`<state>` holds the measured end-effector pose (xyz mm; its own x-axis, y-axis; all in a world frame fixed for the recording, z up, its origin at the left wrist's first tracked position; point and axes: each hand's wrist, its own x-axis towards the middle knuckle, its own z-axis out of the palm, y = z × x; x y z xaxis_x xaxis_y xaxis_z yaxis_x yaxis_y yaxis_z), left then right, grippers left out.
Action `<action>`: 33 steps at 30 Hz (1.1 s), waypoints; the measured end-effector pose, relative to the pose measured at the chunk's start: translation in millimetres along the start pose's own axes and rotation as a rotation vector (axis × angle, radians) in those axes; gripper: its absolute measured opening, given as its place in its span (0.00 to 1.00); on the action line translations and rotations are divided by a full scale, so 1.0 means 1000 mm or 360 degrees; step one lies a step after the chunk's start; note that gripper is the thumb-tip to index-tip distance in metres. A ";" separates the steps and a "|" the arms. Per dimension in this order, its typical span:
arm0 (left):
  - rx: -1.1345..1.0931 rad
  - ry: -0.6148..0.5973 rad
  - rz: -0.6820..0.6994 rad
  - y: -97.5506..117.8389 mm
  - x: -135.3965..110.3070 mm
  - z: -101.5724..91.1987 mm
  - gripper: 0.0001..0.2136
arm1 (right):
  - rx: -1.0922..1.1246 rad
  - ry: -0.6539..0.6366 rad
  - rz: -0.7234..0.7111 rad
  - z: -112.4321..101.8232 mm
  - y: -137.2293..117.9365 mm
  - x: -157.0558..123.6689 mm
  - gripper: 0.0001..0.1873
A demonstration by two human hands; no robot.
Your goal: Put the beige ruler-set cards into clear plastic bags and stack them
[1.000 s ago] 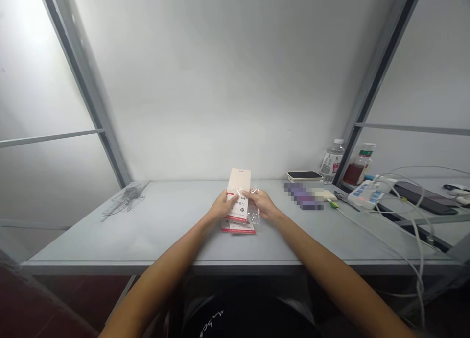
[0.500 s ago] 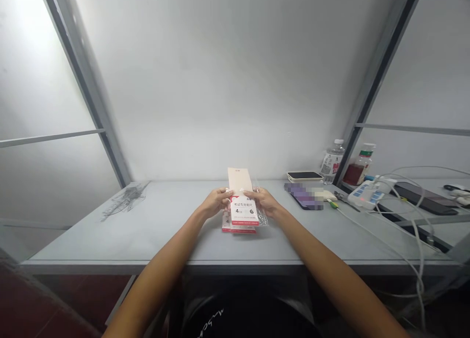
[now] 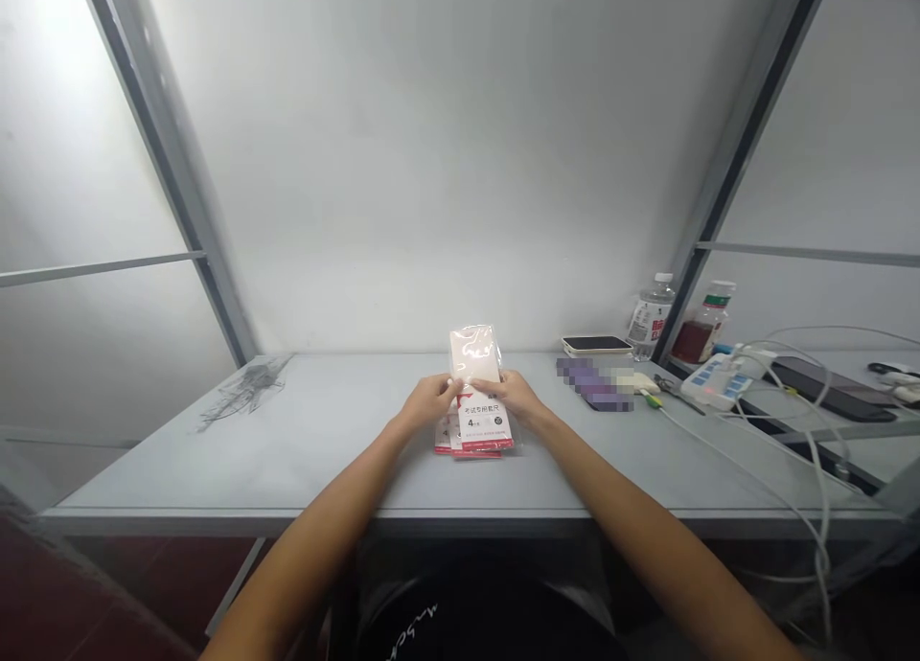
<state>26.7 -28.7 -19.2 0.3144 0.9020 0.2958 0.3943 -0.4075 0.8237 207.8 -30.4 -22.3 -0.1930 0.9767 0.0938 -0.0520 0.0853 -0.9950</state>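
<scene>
A flat ruler set packet [image 3: 485, 420], with a beige upper half, a white printed lower half and a red bottom strip, is between my hands in a clear plastic sleeve. My left hand [image 3: 429, 400] grips its left edge, thumb on the front. From the right side my right hand [image 3: 520, 395] pinches it too, its thumb lying across the middle of the front. Similar red-and-white packets [image 3: 444, 439] lie beneath on the table, mostly covered by the held one. Fingers behind the packet are hidden.
On the right of the grey table [image 3: 323, 450] are a phone [image 3: 596, 345], a purple blurred item [image 3: 593, 388], a clear bottle [image 3: 651, 318], a bottle of dark red liquid [image 3: 704, 326] and a power strip [image 3: 717, 381] with trailing cables. Dark scribbled marks [image 3: 248, 388] show at left.
The held packet has shifted slightly right, and its clear sleeve now shows over the beige top. My left hand has moved slightly right with it. More of the packets beneath shows at lower left.
</scene>
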 end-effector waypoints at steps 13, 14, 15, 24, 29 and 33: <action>-0.0254 -0.0141 -0.0035 0.008 -0.004 0.009 0.19 | 0.0033 -0.0026 -0.0078 0.005 0.001 -0.002 0.15; -0.0291 -0.0144 -0.0044 0.008 -0.004 0.009 0.19 | 0.0048 -0.0026 -0.0085 0.006 0.000 -0.003 0.15; -0.0329 -0.0143 -0.0055 0.008 -0.003 0.009 0.19 | 0.0063 -0.0024 -0.0094 0.006 0.000 -0.003 0.15; -0.0729 -0.0245 -0.0224 0.012 -0.001 0.005 0.19 | 0.0164 -0.0111 -0.0102 0.007 -0.001 -0.005 0.17; -0.0920 -0.0319 -0.0271 0.012 0.000 0.003 0.17 | 0.0186 -0.0164 -0.0079 0.007 -0.001 -0.005 0.16; -0.1004 -0.0351 -0.0315 0.009 0.002 0.002 0.18 | 0.0203 -0.0185 -0.0085 0.007 -0.002 -0.005 0.16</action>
<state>32.5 -31.3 -11.7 0.4827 0.8737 0.0610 -0.0940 -0.0175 0.9954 201.6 -36.8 -20.3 -0.2980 0.9416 0.1571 -0.1879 0.1035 -0.9767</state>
